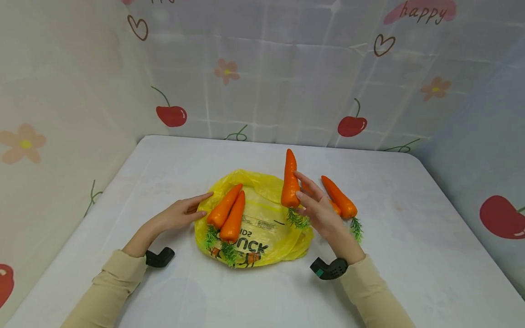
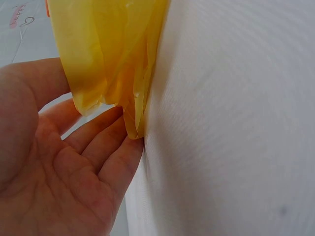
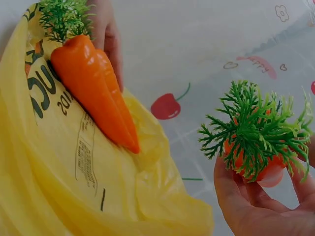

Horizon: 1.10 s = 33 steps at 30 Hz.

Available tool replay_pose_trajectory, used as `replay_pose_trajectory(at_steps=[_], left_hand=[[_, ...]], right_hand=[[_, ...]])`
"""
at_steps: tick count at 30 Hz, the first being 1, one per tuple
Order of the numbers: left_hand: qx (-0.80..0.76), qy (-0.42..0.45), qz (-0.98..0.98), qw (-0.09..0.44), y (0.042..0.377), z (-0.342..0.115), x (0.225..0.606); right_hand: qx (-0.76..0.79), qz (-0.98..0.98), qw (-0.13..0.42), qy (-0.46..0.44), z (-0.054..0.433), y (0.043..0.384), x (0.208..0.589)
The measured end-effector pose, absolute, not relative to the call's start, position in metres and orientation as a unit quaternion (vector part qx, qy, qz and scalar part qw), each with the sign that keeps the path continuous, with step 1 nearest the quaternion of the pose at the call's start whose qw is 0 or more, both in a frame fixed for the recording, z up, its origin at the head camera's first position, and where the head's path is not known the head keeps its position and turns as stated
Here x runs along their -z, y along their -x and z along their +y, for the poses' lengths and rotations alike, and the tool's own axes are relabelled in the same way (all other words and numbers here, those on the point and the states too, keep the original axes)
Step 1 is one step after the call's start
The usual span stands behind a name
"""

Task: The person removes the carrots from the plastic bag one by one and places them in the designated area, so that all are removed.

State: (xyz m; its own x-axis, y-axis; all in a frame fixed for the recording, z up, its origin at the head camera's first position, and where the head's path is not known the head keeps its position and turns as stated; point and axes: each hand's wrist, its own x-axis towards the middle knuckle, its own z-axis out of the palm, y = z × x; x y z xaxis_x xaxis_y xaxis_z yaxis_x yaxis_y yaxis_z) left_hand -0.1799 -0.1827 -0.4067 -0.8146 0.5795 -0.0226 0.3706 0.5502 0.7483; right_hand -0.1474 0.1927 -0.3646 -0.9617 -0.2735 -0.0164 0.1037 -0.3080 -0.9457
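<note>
My right hand [image 1: 321, 212] grips a glossy orange carrot [image 1: 290, 180] with green, plastic-looking leaves, its tip pointing up, above the right side of a yellow plastic bag [image 1: 262, 207]. In the right wrist view its leafy end [image 3: 251, 130] faces the camera. Two more carrots [image 1: 223, 207] lie side by side on the bag's left part. Beside them, my left hand [image 1: 180, 214] touches the bag's left edge with relaxed fingers; in the left wrist view the bag's folded edge [image 2: 118, 73] rests against them. Another carrot [image 1: 339, 198] lies right of my right hand, and one more [image 1: 336, 207] is mostly hidden behind it.
The white-covered table [image 1: 410, 237] extends around the bag. A pale curtain [image 1: 279, 82] printed with cherries, flowers and hearts hangs behind it. Black devices are strapped to the left wrist [image 1: 160, 258] and the right wrist [image 1: 329, 269].
</note>
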Motion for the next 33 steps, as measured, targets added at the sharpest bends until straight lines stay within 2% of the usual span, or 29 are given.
replay_pose_trajectory(at_steps=[14, 18, 33], left_hand=[[-0.387, -0.277, 0.869, 0.132, 0.179, -0.182, 0.406], [-0.389, -0.276, 0.869, 0.134, 0.179, -0.182, 0.405], [-0.391, -0.272, 0.869, 0.135, 0.178, -0.181, 0.402]], right_hand=[[0.797, 0.603, 0.033, 0.028, 0.247, 0.153, 0.34], [0.791, 0.61, 0.011, 0.039, 0.267, 0.154, 0.338], [0.799, 0.601, -0.009, 0.023, 0.33, 0.159, 0.351]])
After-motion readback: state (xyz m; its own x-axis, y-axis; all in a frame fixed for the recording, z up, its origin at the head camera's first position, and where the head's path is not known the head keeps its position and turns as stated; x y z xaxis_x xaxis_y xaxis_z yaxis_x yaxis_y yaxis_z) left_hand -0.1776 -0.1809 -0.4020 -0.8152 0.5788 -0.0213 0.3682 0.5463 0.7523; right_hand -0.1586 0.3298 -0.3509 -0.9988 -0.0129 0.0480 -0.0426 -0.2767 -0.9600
